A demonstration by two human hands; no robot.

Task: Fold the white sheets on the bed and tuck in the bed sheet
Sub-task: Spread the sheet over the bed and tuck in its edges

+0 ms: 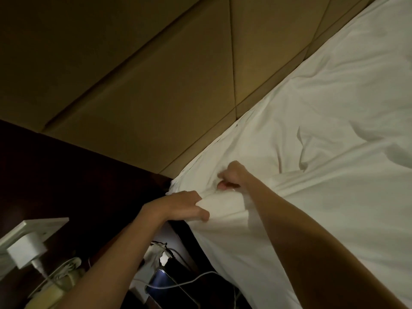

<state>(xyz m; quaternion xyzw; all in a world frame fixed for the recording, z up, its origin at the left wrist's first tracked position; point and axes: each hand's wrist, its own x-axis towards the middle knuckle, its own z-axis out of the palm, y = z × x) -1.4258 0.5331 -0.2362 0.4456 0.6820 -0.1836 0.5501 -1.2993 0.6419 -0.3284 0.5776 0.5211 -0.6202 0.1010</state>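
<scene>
Charger [23, 250]: plugged into the wall socket at far left, lead trailing down; clear of the work
Phone [161, 281]: on the dark bedside stand, cable attached, lying below the sheet's hanging edge; could snag if the cloth drops
Left hand [178, 207]: fingers curled over a bunched fold at the bed corner, thumb beneath; grips the edge, probably to gather slack for tucking
Right hand [231, 175]: closed fist pinching cloth just beyond the left, close to the headboard side; seems to hold tension so the corner stays put
Sheet [323, 152]: white, spread over the bed at right, wrinkled, corner lifted between both hands, not yet tucked
Headboard [156, 97]: padded tan panels, touching the sheet's upper edge
</scene>
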